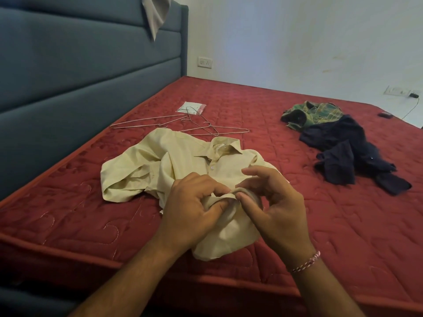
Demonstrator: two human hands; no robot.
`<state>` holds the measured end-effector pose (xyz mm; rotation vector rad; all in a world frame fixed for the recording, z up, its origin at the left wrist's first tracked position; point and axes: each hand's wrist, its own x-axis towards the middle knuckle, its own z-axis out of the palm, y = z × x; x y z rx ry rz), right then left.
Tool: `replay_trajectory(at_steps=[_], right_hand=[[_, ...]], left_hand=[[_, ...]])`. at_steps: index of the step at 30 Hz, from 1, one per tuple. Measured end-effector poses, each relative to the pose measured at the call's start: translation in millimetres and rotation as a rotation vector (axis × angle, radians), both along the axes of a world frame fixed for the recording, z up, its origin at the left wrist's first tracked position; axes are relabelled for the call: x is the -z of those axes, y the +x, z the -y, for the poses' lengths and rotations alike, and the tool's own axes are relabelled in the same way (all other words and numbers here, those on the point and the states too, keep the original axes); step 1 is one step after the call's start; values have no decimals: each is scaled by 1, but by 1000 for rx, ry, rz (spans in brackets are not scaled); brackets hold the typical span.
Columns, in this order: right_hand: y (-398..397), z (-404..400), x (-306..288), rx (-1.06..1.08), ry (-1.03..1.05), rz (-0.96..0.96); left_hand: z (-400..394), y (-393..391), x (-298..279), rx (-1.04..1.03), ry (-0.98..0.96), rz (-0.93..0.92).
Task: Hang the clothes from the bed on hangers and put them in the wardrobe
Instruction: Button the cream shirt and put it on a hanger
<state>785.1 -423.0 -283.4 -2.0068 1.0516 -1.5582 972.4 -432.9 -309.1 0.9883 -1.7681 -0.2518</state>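
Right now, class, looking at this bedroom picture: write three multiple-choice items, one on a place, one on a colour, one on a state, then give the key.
1. Where do the wire hangers lie?
A. on the mattress beyond the cream shirt
B. on the headboard
C. on the dark garment

2. What colour is the mattress?
A. blue
B. red
C. white

3. What are both hands doing?
A. resting flat
B. holding a hanger
C. pinching the cream shirt

Key: 1 A, hangers sit behind the collar; 2 B, quilted red surface; 3 C, left hand and right hand grip the fabric.

shirt (183, 161) on bed (68, 213) near front edge; hangers (183, 124) behind it; clothes pile (338, 145) right
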Motion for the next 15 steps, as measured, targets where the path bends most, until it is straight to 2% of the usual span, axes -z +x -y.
replay_trajectory(at_steps=[7,12,15], right_hand=[[11,-1,19,215,-295,-102],[12,5,31,195,-330,-95],[10,7,36,157,-360,-140]], left_hand=[[-7,-5,1,-45,-55,26],[-8,-5,-1,-19,34,-44],[-9,-5,2,-51,-26,23]])
